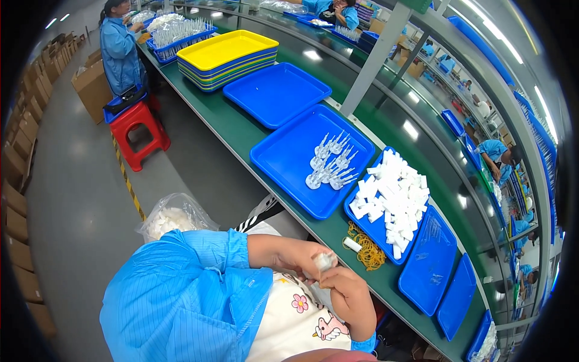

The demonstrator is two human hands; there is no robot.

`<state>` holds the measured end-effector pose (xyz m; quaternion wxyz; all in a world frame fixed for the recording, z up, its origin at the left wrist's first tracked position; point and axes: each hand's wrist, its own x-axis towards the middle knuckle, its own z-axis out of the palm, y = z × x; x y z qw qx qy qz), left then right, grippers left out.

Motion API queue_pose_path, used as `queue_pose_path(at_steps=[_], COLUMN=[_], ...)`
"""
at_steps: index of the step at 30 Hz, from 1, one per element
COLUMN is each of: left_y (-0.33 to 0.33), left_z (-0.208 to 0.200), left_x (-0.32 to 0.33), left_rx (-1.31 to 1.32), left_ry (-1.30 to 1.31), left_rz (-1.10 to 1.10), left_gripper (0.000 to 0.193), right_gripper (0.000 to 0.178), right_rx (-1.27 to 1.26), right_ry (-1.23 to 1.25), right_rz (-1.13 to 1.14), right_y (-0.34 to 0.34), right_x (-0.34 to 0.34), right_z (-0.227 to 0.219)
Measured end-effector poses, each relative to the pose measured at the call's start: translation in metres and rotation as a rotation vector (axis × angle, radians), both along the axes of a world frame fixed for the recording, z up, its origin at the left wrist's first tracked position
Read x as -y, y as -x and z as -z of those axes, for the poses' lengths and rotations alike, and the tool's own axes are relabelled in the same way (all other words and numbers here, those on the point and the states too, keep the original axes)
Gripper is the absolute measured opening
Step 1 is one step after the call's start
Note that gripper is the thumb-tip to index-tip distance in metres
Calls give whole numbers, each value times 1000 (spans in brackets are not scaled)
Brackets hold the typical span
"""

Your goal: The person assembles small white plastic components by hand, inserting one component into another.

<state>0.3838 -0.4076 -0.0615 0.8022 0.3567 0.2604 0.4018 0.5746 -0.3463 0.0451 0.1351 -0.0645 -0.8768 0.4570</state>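
In front of my chest, near the table's edge, my left hand (295, 256) is closed around a small white piece (325, 260), whose exact kind I cannot make out. My right hand (347, 289) meets it from the right, its fingers bent and pinched close to the same piece; what they grip is hidden. On the table just beyond lie a tangle of yellow rubber bands (369, 250) and a white cylinder (352, 244). Behind them, a blue tray (354, 211) carries a heap of white blocks (392, 196). Clear stemmed plastic parts (332, 161) rest in groups in another blue tray (283, 154).
An empty blue tray (277, 93) and a yellow-topped tray stack (228, 51) stand farther left. Rightward, a blue tray (428, 265) holds a few clear thin parts. A bag of white pieces (172, 220), a red stool (140, 133) and a co-worker (119, 51) are off the table's left.
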Motion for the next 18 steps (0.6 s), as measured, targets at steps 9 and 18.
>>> queue_pose_path(at_steps=[9,18], left_y=[2,-6], left_z=[-24,-33], left_x=[9,8], left_rx=[382,149], left_ry=[-58,-508], left_rz=[-287,-242], left_gripper=[46,51], right_gripper=[9,14], right_rx=[-112,-732], right_ry=[590,1564], right_rz=[144,-253], right_y=[-21,-6], right_x=[-18,-21], right_z=[29,103])
